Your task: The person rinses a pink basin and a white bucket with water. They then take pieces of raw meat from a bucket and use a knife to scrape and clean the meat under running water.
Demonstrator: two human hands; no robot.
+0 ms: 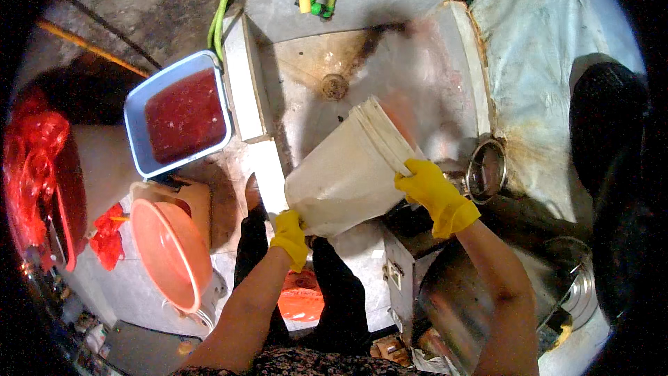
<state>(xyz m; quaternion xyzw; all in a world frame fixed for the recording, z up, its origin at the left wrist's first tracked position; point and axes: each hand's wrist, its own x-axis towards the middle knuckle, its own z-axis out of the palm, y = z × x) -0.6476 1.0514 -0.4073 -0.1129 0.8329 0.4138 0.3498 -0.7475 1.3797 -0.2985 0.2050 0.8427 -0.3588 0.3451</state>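
Both my hands wear yellow rubber gloves and hold a large whitish plastic bucket [339, 177], tilted over a tiled floor basin. My left hand [290, 240] grips it at the bottom end. My right hand [436, 196] is closed on the rim at the upper right. The bucket's mouth points up and to the right, away from me. A blurred reddish patch [399, 115] shows beside the mouth; whether it is liquid pouring out I cannot tell. Beyond the bucket, a round drain [334, 86] lies in the stained basin floor.
A blue-rimmed tub [227, 115] of dark red liquid stands left of the basin's low wall [245, 78]. Nearer are an orange plastic basin [167, 256] and red plastic bags [36, 167]. Green hoses [222, 15] hang at the top. A metal ring [486, 171] and a metal cabinet [402, 277] are right.
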